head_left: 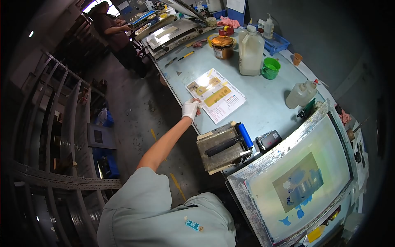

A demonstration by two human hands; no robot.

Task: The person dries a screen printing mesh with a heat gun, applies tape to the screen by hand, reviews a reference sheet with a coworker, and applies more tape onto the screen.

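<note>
My left hand, in a white glove with bare fingertips, is at the front edge of the pale blue table. Its curled fingers touch the left edge of a printed sheet with yellow pictures; whether they grip it is hidden. Nearer to me sits a grey block with a black handle, a blue roller at its right side. A framed screen with a grey rectangle and blue stains stands at the lower right. My right hand is out of view.
A large jug, a copper-coloured tin, a green cup and clear bottles stand along the table's far side. Another person stands at the upper left. Metal racks line the left.
</note>
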